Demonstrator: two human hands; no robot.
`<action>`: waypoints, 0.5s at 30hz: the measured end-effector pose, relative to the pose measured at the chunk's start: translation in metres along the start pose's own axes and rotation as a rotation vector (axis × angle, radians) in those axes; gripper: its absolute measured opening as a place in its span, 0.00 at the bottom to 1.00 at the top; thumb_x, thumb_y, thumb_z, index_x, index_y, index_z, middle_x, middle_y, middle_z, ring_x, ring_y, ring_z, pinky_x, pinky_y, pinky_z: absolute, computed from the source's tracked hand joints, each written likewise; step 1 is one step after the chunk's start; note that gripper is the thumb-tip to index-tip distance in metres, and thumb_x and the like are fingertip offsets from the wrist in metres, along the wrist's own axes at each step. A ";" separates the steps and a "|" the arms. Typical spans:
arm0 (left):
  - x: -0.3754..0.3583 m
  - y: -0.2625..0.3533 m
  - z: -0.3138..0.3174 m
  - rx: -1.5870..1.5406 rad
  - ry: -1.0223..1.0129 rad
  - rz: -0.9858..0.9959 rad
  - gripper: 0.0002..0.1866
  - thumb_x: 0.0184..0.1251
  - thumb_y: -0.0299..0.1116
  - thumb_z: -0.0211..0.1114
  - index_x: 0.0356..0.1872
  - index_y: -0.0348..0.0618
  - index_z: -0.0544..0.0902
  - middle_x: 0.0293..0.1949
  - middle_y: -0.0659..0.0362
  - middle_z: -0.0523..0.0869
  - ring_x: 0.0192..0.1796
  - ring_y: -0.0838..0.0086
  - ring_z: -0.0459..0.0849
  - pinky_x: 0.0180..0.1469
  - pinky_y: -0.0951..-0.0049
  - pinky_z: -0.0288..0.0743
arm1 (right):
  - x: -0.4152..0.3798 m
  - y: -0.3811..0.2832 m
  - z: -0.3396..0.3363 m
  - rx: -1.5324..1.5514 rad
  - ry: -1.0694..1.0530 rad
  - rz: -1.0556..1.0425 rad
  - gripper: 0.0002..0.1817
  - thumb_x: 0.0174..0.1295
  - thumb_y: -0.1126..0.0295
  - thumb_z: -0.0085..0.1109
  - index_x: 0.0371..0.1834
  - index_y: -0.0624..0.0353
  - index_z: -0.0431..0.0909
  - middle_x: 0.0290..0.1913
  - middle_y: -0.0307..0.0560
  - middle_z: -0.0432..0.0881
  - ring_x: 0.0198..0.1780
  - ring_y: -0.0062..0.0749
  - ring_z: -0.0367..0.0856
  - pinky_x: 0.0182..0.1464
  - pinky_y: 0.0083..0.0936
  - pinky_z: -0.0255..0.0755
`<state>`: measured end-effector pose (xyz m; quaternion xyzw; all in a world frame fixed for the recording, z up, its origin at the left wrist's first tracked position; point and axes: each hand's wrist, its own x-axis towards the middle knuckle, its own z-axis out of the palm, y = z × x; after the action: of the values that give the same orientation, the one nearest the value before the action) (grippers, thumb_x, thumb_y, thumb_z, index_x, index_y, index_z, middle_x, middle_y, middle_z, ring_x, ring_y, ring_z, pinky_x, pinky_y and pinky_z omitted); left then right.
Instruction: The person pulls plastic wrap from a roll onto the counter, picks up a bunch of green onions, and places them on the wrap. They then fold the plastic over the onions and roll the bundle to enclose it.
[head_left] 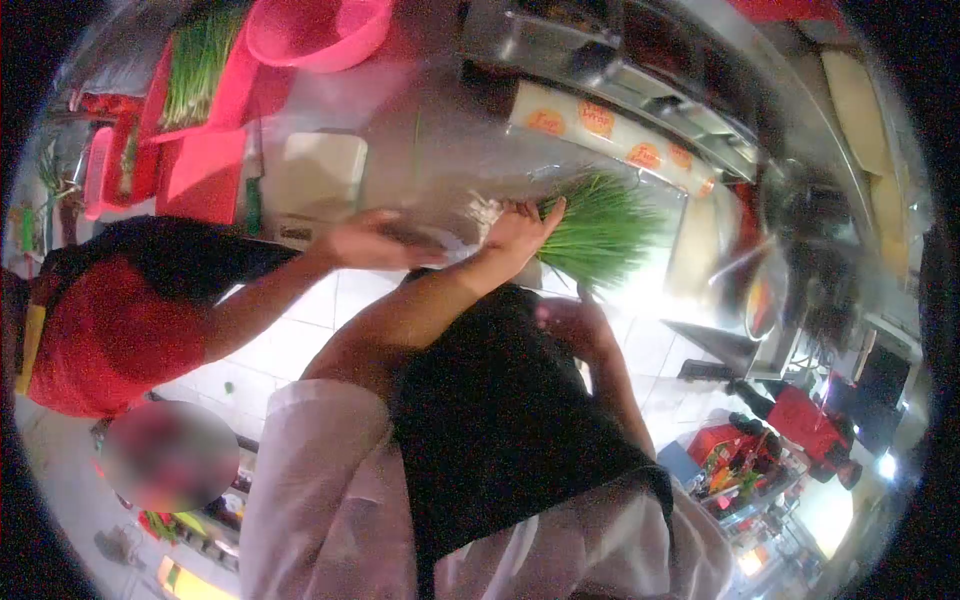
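My left hand [520,232] is wrapped over a bunch of spring onions [610,232] near the white root ends. The green leaves fan out to the right over the steel counter [420,195]. Just below the leaves, close to the counter's front edge, is my right hand [568,320]; its fingers are blurred and partly hidden. A co-worker's hand [375,240] reaches in from the left, beside my left forearm, with its fingers stretched toward the root ends.
A white cutting board [322,170] and a green-handled knife [253,200] lie at the left, beside a red board [200,175]. Behind are a pink bowl [320,45] and a red tray [222,100] of spring onions. A printed wrap roll [600,130] lines the back.
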<state>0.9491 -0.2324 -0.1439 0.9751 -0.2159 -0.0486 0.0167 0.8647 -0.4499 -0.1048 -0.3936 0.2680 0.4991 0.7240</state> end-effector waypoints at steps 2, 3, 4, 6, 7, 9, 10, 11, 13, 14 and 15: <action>0.000 0.002 0.005 0.000 0.025 -0.017 0.38 0.71 0.32 0.56 0.82 0.52 0.56 0.50 0.38 0.87 0.49 0.47 0.89 0.55 0.49 0.81 | -0.041 -0.017 0.018 -0.327 0.101 -0.053 0.39 0.79 0.37 0.35 0.55 0.68 0.81 0.43 0.52 0.89 0.44 0.41 0.87 0.47 0.35 0.79; -0.002 0.002 0.006 0.029 0.061 -0.009 0.38 0.71 0.32 0.57 0.82 0.52 0.56 0.50 0.40 0.88 0.48 0.48 0.89 0.54 0.49 0.81 | -0.058 -0.027 0.031 -0.649 0.198 -0.110 0.37 0.80 0.40 0.40 0.50 0.68 0.83 0.39 0.49 0.89 0.41 0.36 0.87 0.44 0.33 0.79; -0.002 0.001 0.006 0.061 0.097 -0.001 0.38 0.71 0.32 0.57 0.82 0.52 0.57 0.49 0.41 0.88 0.46 0.48 0.89 0.53 0.49 0.81 | -0.064 -0.032 0.043 -0.687 0.247 -0.334 0.26 0.78 0.49 0.53 0.43 0.65 0.85 0.32 0.44 0.88 0.35 0.30 0.87 0.40 0.29 0.79; 0.000 0.003 0.022 0.077 0.119 -0.012 0.38 0.71 0.32 0.57 0.82 0.53 0.57 0.49 0.42 0.88 0.46 0.48 0.89 0.54 0.48 0.80 | -0.055 -0.050 0.049 -1.106 0.320 -0.750 0.21 0.69 0.53 0.67 0.53 0.59 0.82 0.45 0.49 0.87 0.48 0.38 0.86 0.50 0.38 0.79; 0.002 0.006 0.030 0.095 0.143 -0.018 0.38 0.71 0.32 0.57 0.82 0.53 0.57 0.49 0.43 0.88 0.45 0.48 0.89 0.55 0.47 0.80 | -0.045 -0.064 0.062 -1.487 0.465 -0.928 0.27 0.63 0.52 0.71 0.59 0.57 0.79 0.53 0.51 0.86 0.55 0.42 0.84 0.56 0.43 0.77; -0.001 0.003 -0.003 0.054 -0.016 -0.012 0.37 0.71 0.33 0.57 0.81 0.48 0.58 0.51 0.42 0.88 0.48 0.48 0.89 0.58 0.45 0.78 | -0.032 -0.092 0.100 -1.855 0.524 -0.915 0.45 0.53 0.50 0.77 0.72 0.55 0.69 0.68 0.54 0.75 0.70 0.48 0.72 0.72 0.55 0.63; -0.001 0.002 -0.016 0.017 -0.173 -0.002 0.36 0.71 0.33 0.57 0.80 0.44 0.60 0.52 0.41 0.88 0.52 0.49 0.88 0.62 0.44 0.76 | -0.014 -0.096 0.098 -1.859 0.518 -0.916 0.45 0.53 0.50 0.77 0.72 0.55 0.69 0.68 0.54 0.75 0.70 0.48 0.72 0.72 0.55 0.63; 0.001 0.004 -0.009 0.016 -0.173 -0.010 0.36 0.71 0.33 0.57 0.80 0.44 0.60 0.52 0.41 0.88 0.52 0.49 0.88 0.62 0.44 0.76 | 0.007 -0.095 0.089 -2.029 0.478 -0.952 0.50 0.50 0.50 0.78 0.75 0.55 0.64 0.70 0.54 0.72 0.73 0.49 0.68 0.75 0.58 0.56; 0.009 0.001 0.010 -0.239 -0.226 -0.106 0.33 0.72 0.34 0.57 0.76 0.33 0.65 0.54 0.41 0.87 0.61 0.53 0.85 0.72 0.42 0.67 | 0.040 -0.099 0.077 -2.200 0.422 -1.000 0.55 0.47 0.51 0.79 0.78 0.55 0.60 0.72 0.55 0.69 0.76 0.50 0.64 0.79 0.62 0.49; 0.007 0.001 0.004 -0.240 -0.226 -0.119 0.33 0.72 0.34 0.57 0.76 0.33 0.65 0.54 0.41 0.87 0.61 0.53 0.85 0.72 0.42 0.67 | 0.050 -0.101 0.075 -2.258 0.370 -0.929 0.56 0.47 0.51 0.79 0.79 0.55 0.58 0.72 0.55 0.69 0.76 0.50 0.64 0.79 0.64 0.46; 0.001 0.003 -0.002 -0.019 -0.183 -0.042 0.31 0.72 0.35 0.56 0.73 0.30 0.68 0.56 0.42 0.87 0.64 0.54 0.83 0.76 0.41 0.60 | 0.056 -0.102 0.072 -2.313 0.316 -0.855 0.58 0.46 0.52 0.79 0.80 0.56 0.56 0.71 0.56 0.70 0.76 0.50 0.65 0.80 0.66 0.44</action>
<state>0.9490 -0.2359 -0.1418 0.9706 -0.1955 -0.1401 0.0051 0.9797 -0.3803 -0.0785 -0.9118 -0.3943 0.1136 0.0167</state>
